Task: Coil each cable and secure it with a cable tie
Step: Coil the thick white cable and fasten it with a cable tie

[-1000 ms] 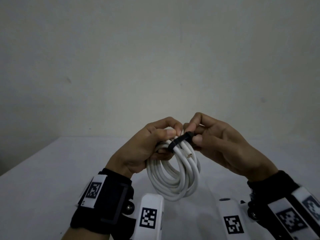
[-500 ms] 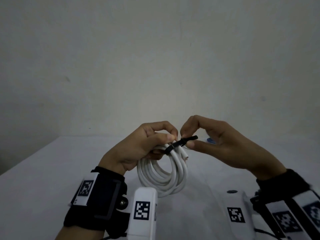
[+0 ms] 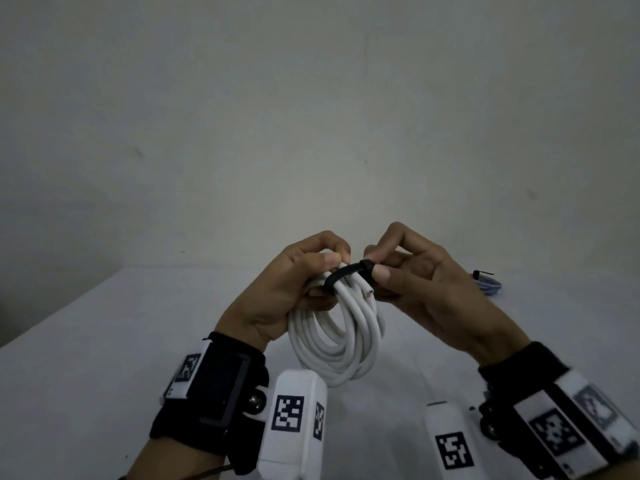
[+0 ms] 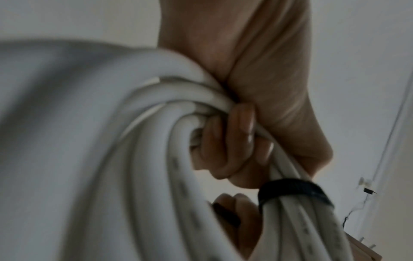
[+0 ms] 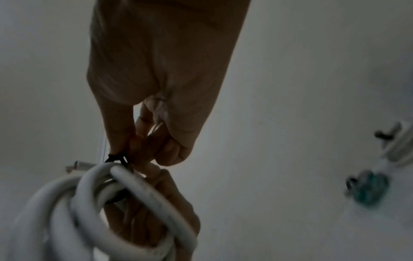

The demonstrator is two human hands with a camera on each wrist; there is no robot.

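A thick white cable (image 3: 341, 341) hangs in a coil of several loops above the table. My left hand (image 3: 304, 271) grips the top of the coil, its fingers curled round the strands (image 4: 225, 141). A black cable tie (image 3: 346, 275) runs round the bundle just right of that grip; it shows as a dark band (image 4: 292, 189) in the left wrist view. My right hand (image 3: 375, 268) pinches the tie's end between thumb and forefinger, right against the coil (image 5: 116, 159). One cable end (image 3: 367, 291) sticks out below the tie.
A white table (image 3: 104, 341) lies below my hands, with a plain wall behind. At the far right of the table rests a small blue-and-white coil (image 3: 488, 284) with a black tie; it appears as a teal bundle (image 5: 368, 187) beside a white object (image 5: 400, 146).
Both hands and the coil have dropped slightly left and come back toward the centre. The tie's free end, sticking out half a second ago, now sits tucked under my right thumb against the bundle.
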